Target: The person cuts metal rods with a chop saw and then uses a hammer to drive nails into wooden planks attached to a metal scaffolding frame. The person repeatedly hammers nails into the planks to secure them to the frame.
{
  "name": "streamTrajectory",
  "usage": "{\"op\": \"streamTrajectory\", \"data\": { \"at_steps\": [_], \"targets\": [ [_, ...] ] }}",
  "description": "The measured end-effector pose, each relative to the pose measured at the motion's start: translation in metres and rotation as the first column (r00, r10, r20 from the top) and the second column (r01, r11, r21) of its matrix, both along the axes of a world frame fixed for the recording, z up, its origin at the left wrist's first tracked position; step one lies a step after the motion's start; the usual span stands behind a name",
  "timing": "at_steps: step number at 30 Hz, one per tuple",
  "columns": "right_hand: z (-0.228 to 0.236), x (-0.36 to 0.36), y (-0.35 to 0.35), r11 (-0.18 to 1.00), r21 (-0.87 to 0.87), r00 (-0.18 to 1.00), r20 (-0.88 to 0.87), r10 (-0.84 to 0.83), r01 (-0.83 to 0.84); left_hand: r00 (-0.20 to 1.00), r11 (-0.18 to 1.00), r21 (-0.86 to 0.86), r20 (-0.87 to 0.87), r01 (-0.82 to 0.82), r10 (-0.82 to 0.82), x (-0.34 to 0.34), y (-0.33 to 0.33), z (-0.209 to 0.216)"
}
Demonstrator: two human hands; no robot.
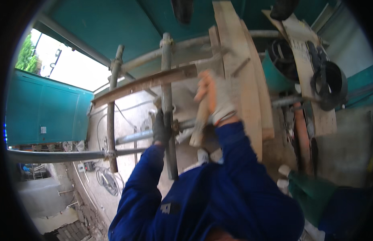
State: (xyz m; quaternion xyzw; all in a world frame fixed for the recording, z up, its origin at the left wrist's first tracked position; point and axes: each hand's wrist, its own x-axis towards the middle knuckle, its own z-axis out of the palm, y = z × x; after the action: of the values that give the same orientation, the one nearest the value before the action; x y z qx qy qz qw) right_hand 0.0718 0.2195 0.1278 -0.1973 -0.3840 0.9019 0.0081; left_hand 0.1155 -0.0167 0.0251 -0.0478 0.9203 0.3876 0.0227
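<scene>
My right hand (210,94), in a pale glove with orange fingers, is closed round the wooden handle (199,130) of a hammer. The hammer's far end is smeared by motion beside a long timber plank (236,60). A short rod (240,67) sticks out over that plank's face. Lower and to the left, my left hand (160,126), in a dark glove, is closed at a grey scaffold tube (167,88); its fingers are partly hidden. A rusty brown bar (146,82) runs across the tubes just beyond both hands.
Another scaffold tube (111,108) stands to the left, crossed by a horizontal tube (58,156). Teal panels (50,108) enclose the space. At right are a board (305,60) and a black round object (330,85). Coiled cable (107,180) lies on the floor below left, near rubble (84,217).
</scene>
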Motion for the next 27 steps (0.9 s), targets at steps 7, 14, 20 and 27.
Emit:
{"op": "streamTrajectory", "data": {
  "at_steps": [7, 14, 20, 27],
  "targets": [
    [0.018, 0.020, 0.062, 0.653, -0.272, 0.579, -0.307, -0.755, 0.707, 0.998, 0.995, -0.096, -0.056, -0.027, 0.022, 0.000, -0.006, -0.018],
    [-0.027, 0.012, -0.052, 0.998, -0.044, 0.996, -0.071, 0.048, -0.052, 0.983, 0.998, -0.001, -0.171, 0.061, -0.061, 0.005, -0.005, -0.010],
    [0.011, -0.029, 0.001, 0.284, 0.935, 0.940, 0.114, 0.322, -0.211, 0.999, 0.996, -0.088, -0.022, -0.033, 0.031, -0.004, -0.010, -0.028],
    [-0.002, -0.128, -0.043, -0.380, 0.915, 0.883, 0.287, 0.371, -0.138, 0.998, 0.995, -0.087, -0.018, -0.055, 0.053, -0.005, -0.016, -0.039]
  ]
}}
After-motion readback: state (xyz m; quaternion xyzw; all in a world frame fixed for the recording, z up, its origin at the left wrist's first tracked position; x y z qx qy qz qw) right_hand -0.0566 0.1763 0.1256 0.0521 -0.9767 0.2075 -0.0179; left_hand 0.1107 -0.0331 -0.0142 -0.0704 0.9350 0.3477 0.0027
